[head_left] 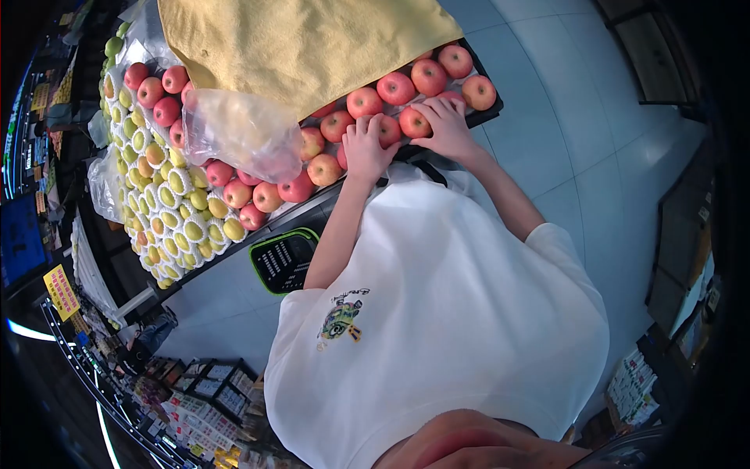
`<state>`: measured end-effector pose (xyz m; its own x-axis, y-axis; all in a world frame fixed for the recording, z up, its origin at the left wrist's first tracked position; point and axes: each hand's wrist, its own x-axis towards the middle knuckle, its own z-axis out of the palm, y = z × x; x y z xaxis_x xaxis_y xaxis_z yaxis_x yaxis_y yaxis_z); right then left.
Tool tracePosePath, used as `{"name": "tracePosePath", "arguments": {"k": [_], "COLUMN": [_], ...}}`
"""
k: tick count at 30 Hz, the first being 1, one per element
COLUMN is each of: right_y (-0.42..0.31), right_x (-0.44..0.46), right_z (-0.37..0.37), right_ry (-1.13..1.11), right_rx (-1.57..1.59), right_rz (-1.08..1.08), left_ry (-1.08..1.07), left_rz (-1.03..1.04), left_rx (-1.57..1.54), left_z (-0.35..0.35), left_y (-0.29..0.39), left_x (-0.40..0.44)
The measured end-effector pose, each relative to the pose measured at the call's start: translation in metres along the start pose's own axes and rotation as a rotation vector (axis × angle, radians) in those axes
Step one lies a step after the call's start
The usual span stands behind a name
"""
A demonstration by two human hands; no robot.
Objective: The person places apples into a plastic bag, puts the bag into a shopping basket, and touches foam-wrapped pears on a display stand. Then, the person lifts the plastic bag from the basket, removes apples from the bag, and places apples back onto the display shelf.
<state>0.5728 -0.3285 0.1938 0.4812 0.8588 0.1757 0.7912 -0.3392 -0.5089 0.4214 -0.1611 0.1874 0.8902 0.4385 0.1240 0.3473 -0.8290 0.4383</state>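
Both my hands rest on the front rows of red apples at the near edge of a display. My left hand (367,148) has its fingers curled over, with the thumb against an apple (388,131). Just right of it, my right hand (445,129) is closed round another apple (414,123), its thumb below and its fingers over the top. The fingers partly hide the fruit beneath them. More apples (397,89) lie behind and to both sides. A yellow cloth (305,47) covers the back of the pile.
Left of my hands, a clear plastic bag (238,137) lies on the apples. Further left are yellow-green fruits (168,195) in white foam nets. A black basket with a green rim (254,264) is below the display edge. Pale floor tiles (555,94) stretch to the right.
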Motion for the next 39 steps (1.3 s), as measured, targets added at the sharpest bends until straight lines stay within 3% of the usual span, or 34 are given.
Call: {"name": "tracePosePath", "arguments": {"k": [7, 12, 22, 26, 29, 32, 34, 39], "right_y": [-0.006, 0.009, 0.037, 0.047, 0.045, 0.033, 0.029, 0.041], "right_x": [-0.003, -0.007, -0.028, -0.03, -0.028, -0.026, -0.026, -0.024], "right_z": [-0.008, -0.022, -0.028, -0.008, -0.007, -0.02, -0.026, -0.027], "right_ry": [0.009, 0.097, 0.222, 0.275, 0.34, 0.291, 0.21, 0.189], "right_rx": [-0.122, 0.104, 0.071, 0.209, 0.187, 0.134, -0.144, -0.174], "right_rz": [-0.012, -0.03, -0.009, 0.045, 0.056, 0.058, 0.028, 0.018], "left_ry": [0.017, 0.016, 0.086, 0.044, 0.078, 0.07, 0.109, 0.169], "left_rz": [0.064, 0.058, 0.027, 0.181, 0.196, 0.192, 0.172, 0.156], "left_rx": [-0.015, -0.053, 0.015, 0.058, 0.103, 0.121, 0.092, 0.07], "left_z": [-0.008, -0.015, -0.007, 0.004, 0.013, 0.018, 0.028, 0.037], "left_y": [-0.001, -0.005, 0.002, 0.024, 0.038, 0.047, 0.046, 0.046], "left_x": [0.001, -0.006, -0.017, -0.006, 0.006, 0.014, 0.014, 0.009]}}
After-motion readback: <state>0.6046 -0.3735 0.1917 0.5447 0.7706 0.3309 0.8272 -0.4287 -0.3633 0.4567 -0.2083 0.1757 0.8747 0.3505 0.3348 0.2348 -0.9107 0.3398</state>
